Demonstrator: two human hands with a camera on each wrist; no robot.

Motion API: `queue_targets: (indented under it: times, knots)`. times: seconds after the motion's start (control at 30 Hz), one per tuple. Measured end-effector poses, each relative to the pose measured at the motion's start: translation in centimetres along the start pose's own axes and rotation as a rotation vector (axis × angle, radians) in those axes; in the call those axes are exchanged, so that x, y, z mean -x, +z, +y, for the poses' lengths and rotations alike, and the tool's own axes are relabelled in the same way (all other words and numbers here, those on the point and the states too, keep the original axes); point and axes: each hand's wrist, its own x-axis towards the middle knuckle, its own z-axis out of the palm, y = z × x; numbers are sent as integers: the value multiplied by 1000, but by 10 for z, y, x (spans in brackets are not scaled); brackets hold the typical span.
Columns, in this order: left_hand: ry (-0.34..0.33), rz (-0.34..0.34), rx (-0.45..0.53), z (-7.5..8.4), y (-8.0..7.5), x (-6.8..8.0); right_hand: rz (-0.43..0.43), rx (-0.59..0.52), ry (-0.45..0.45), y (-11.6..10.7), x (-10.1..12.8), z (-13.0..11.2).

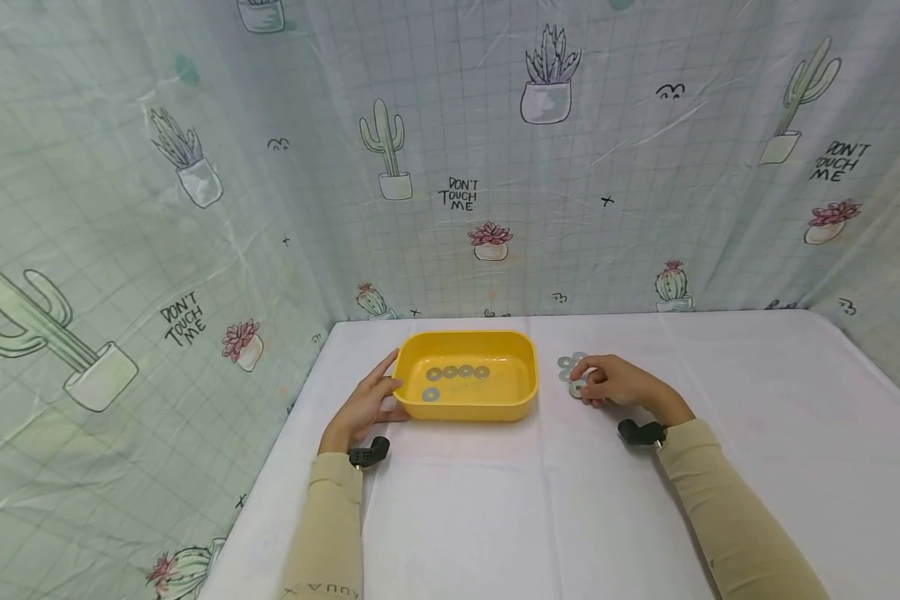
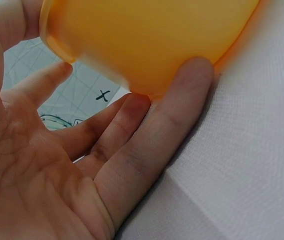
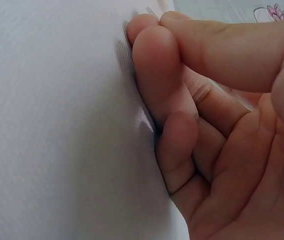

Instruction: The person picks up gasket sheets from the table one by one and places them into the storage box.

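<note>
Right hand pinches a washer off the flat cloth while the left hand, fingers spread, steadies the yellow tray — a thin edge-grip could slip and drop it short of the tray.

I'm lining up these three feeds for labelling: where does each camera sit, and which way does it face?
Head: worn high, looking forward and down at the yellow tray, washers and cactus backdrop; both forearms show.
Left wrist: low at the left hand, facing its straight fingers against the tray's outer wall.
Right wrist: low at the right hand, facing curled fingers on the white cloth.
Shared: head and left wrist both show the tray.
</note>
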Motion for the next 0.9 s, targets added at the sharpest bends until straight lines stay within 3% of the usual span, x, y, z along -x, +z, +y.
queue_targets:
  times: [0.57,0.9]
  knots:
    - [-6,12,-2,1,2,2,51,-132,57,-3,0,3]
    - [-3,8,-7,3,2,4,133,-152,-2,1,-3,-7]
